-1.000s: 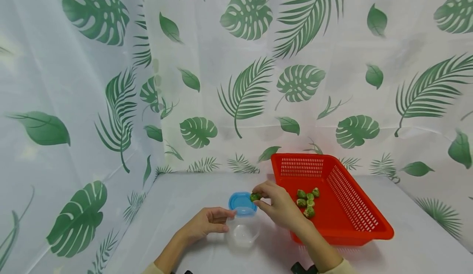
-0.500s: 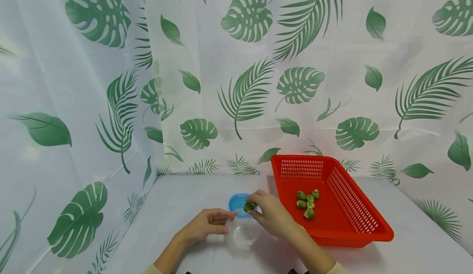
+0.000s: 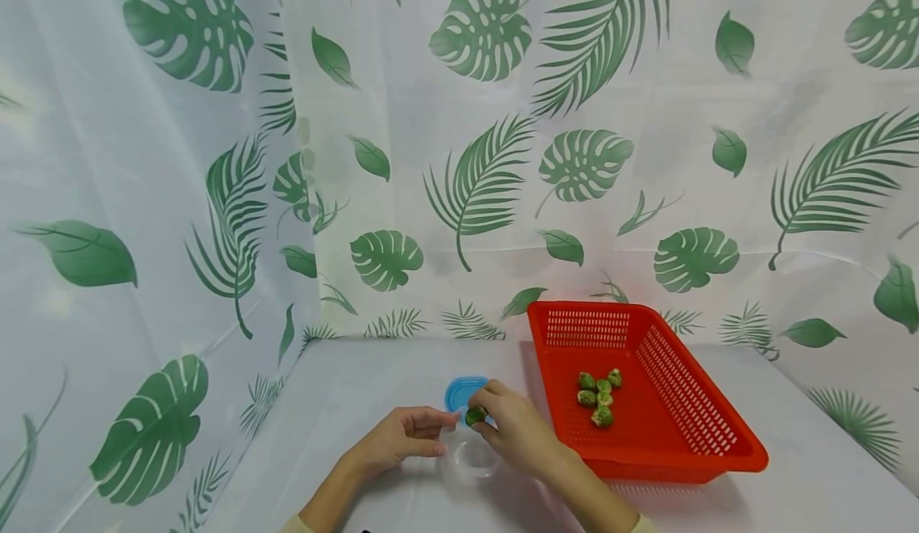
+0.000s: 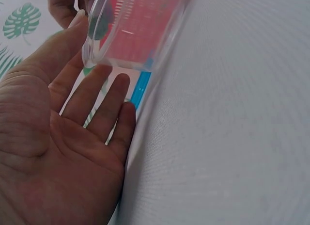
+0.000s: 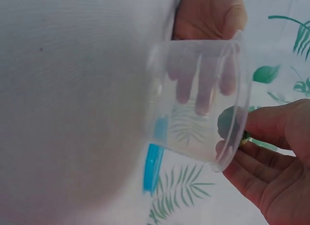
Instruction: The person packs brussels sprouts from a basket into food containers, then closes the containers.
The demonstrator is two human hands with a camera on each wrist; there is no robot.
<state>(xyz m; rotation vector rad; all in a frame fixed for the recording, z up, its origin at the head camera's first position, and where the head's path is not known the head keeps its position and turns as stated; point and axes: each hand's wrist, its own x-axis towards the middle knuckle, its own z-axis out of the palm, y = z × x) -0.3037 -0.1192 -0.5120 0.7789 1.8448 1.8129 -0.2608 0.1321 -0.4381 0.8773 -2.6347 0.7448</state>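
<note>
Head view: we find the left hand point(image 3: 405, 437) at the left side of a clear container point(image 3: 467, 459), open, its fingers and thumb loosely extended toward the rim. The right hand point(image 3: 518, 431) pinches a Brussels sprout point(image 3: 475, 416) between thumb and fingers at the container's mouth. We record the container upright on the white surface point(image 3: 388, 369). A blue lid point(image 3: 462, 394) lies on the surface just behind it, partly covered by the right hand. To the right stands a red basket point(image 3: 664, 417) with slotted walls, and six loose sprouts point(image 3: 602, 416) lie grouped on its floor. Leaf-printed sheeting point(image 3: 488, 294) hangs behind and to the left.

Left wrist view: we see the left palm and spread, nearly straight fingers; the thumb tip is near the rim. Whether every finger touches the container, we cannot tell. The basket's red shows through the clear wall.

Right wrist view: we confirm the right hand's grip on the sprout, which appears mostly through the clear wall beside the rim; how far it sits inside, we cannot tell. The left hand's fingers show through the far wall, and the lid's blue edge lies beyond the container
</note>
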